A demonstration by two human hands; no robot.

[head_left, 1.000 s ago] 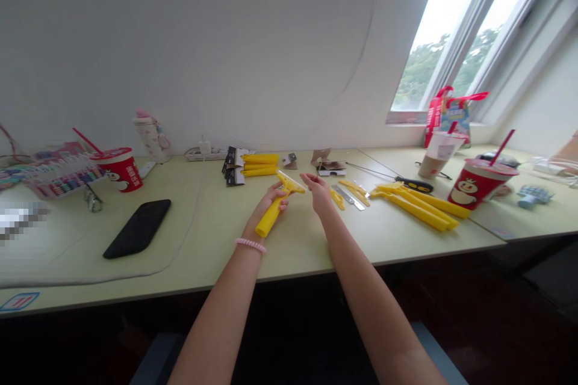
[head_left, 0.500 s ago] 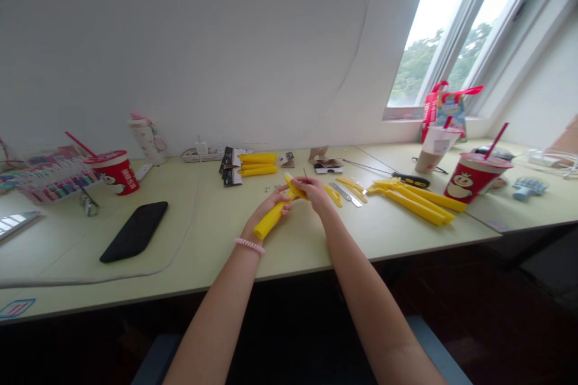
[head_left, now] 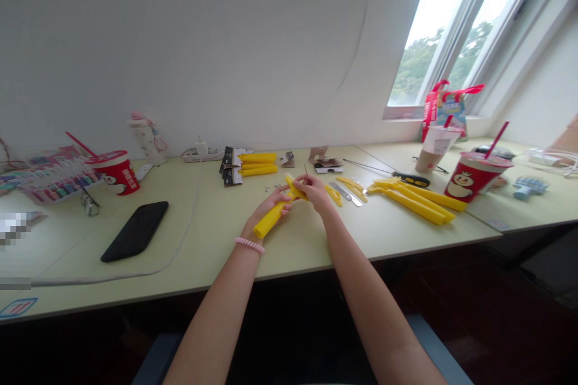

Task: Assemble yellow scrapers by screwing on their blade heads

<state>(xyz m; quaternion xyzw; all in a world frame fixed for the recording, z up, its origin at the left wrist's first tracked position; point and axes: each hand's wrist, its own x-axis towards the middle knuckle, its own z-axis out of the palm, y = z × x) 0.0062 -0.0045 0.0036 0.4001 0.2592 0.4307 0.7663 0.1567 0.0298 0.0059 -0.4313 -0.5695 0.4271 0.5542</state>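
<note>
A yellow scraper [head_left: 268,221] with a tube-like handle is held above the table, its handle end toward me. My left hand [head_left: 273,203] is closed around it just below the head. At the head, my right hand [head_left: 311,189] pinches with thumb and fingers; a thin dark strip rises from them, too small to identify. Right of that hand lie a yellow blade cover [head_left: 333,195], flat metal blades [head_left: 347,193] and another yellow piece [head_left: 352,187]. Tiny metal parts [head_left: 267,188] rest just beyond my left hand.
Several yellow scrapers [head_left: 418,201] lie at right, near a long screwdriver [head_left: 410,180] and a red cup [head_left: 469,180]. Packaged yellow handles [head_left: 257,163] and an opened card package [head_left: 326,162] lie toward the wall. Left are a black phone [head_left: 135,231] and another red cup [head_left: 118,173].
Both hands keep nearly the same place and hold on the scraper. The right fingers have shifted very slightly at its head. Nothing else on the table has visibly moved.
</note>
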